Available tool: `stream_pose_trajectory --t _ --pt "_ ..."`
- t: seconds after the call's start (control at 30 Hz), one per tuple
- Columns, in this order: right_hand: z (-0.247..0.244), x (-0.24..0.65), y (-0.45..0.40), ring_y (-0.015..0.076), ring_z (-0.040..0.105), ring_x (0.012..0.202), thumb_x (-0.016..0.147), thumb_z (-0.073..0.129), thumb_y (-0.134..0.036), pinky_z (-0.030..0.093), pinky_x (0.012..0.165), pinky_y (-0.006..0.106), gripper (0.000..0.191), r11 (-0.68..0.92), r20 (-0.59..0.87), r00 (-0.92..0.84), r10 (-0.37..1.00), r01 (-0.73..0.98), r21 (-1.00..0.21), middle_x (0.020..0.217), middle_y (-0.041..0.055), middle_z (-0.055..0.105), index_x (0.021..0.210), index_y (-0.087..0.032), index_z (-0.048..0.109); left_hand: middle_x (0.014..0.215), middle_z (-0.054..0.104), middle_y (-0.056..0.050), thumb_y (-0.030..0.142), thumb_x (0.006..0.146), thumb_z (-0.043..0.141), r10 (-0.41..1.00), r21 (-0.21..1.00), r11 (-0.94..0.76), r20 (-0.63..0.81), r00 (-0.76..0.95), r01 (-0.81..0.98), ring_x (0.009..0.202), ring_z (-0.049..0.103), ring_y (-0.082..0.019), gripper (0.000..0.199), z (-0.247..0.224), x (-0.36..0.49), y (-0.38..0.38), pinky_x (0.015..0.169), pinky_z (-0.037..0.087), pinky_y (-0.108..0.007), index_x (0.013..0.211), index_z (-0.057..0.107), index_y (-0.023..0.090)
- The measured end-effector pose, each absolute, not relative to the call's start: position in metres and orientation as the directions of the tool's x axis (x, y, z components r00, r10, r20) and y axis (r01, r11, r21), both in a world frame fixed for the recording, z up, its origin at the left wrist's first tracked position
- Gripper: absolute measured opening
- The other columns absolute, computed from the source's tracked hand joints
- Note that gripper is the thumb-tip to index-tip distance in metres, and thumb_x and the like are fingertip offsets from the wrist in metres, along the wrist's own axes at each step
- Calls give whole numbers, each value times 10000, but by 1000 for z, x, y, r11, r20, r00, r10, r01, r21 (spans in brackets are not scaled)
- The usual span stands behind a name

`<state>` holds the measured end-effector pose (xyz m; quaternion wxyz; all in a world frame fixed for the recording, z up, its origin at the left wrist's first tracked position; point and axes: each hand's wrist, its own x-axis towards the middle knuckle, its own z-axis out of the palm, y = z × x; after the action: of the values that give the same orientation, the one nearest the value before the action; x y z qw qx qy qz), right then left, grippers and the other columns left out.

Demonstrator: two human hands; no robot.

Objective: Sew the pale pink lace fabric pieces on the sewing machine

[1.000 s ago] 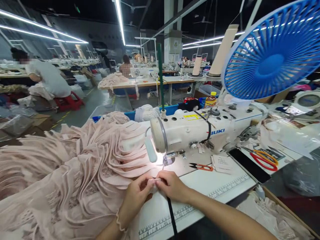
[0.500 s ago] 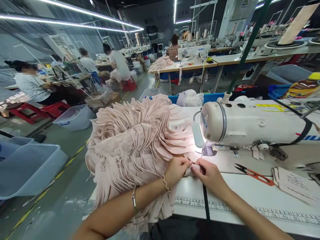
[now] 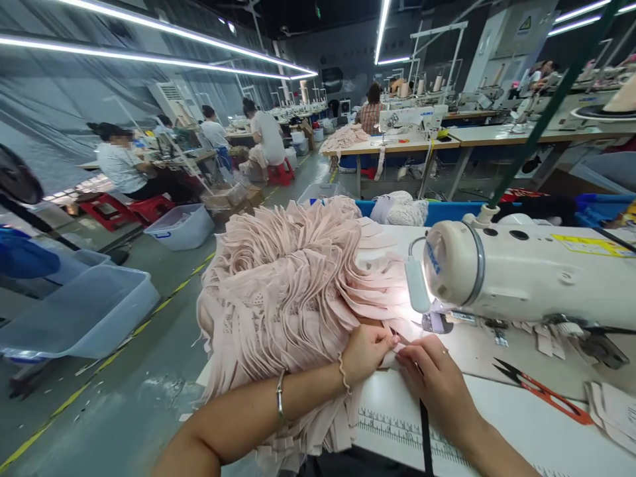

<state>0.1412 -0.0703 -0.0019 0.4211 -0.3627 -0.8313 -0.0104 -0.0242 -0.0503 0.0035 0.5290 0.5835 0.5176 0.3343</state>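
A big heap of pale pink fabric pieces (image 3: 288, 291) lies on the white sewing table (image 3: 507, 424), left of a white sewing machine (image 3: 527, 271). My left hand (image 3: 365, 348) rests against the heap's near edge and pinches a small pink piece. My right hand (image 3: 437, 377) meets it fingertip to fingertip on the same piece, just in front of the lit needle area (image 3: 434, 322). A black strap (image 3: 424, 437) runs under my right hand toward me.
Red-handled thread snips (image 3: 541, 391) and paper tags (image 3: 613, 407) lie at the right. Clear plastic bins (image 3: 79, 318) stand on the floor at the left. Several seated people (image 3: 122, 165) work at other tables behind. A blue bin (image 3: 447, 211) sits behind the heap.
My head has turned left, so the machine slid right and the blue fan left the view. Both hands stay together on the small pink piece and have moved slightly nearer the needle.
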Motion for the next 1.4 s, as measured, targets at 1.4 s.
stream_pose_trajectory --t 1.4 --pt "-4 140 -66 169 507 771 947 531 -106 460 683 300 105 756 704 -407 582 590 -283 820 25 558 954 -208 555 523 344 43 714 778 536 957 976 118 -162 242 185 548 317 -100 585 7 -24 -53 509 236 -239 539 437 189"
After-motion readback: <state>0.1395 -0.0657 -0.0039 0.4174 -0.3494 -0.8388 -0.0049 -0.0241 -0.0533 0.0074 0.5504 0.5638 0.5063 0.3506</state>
